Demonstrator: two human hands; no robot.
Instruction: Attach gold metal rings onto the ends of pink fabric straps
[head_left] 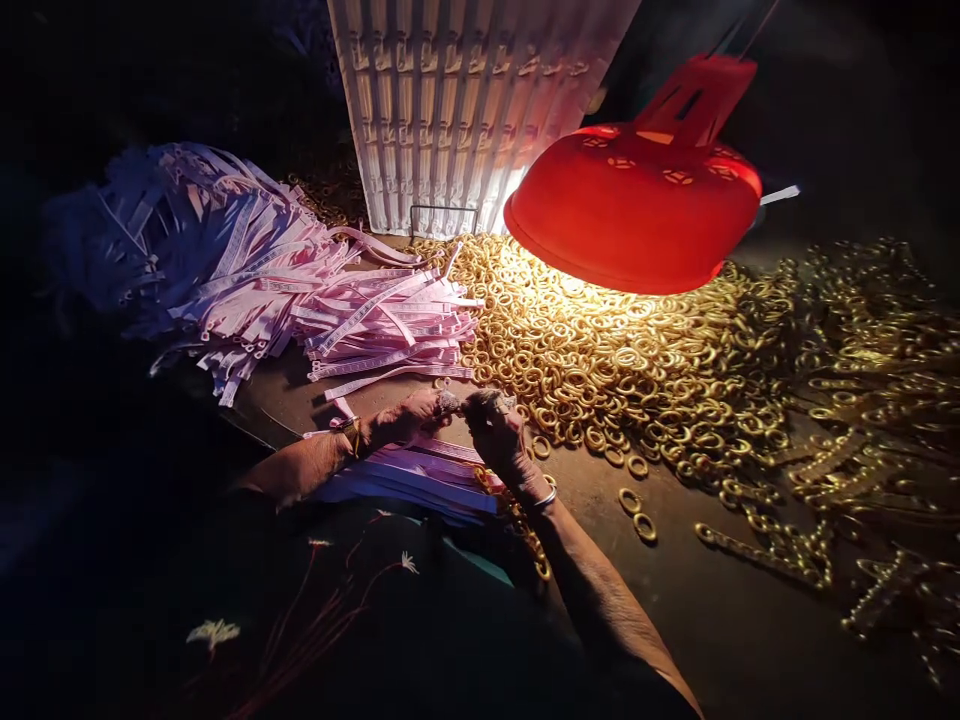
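Observation:
Close together at the front of the table, my left hand [420, 412] and my right hand [498, 430] nearly meet at the fingertips. Both have their fingers closed in a pinch. What lies between them is too small and dark to make out. Pale wrapping shows on the fingertips. Below the hands lies a layer of pink straps [420, 478]. A short string of gold rings [537, 556] hangs beside my right wrist. Just beyond my left hand is a stack of pink straps [390, 325], and past my right hand spreads a heap of gold rings [600, 365].
A red lamp [637, 200] hangs low over the rings. Behind it stands a ribbed translucent panel [472, 110]. More straps [172, 230] are piled at the left. Linked chains of gold rings [765, 550] lie at the right, with a few loose rings [643, 527] nearer me.

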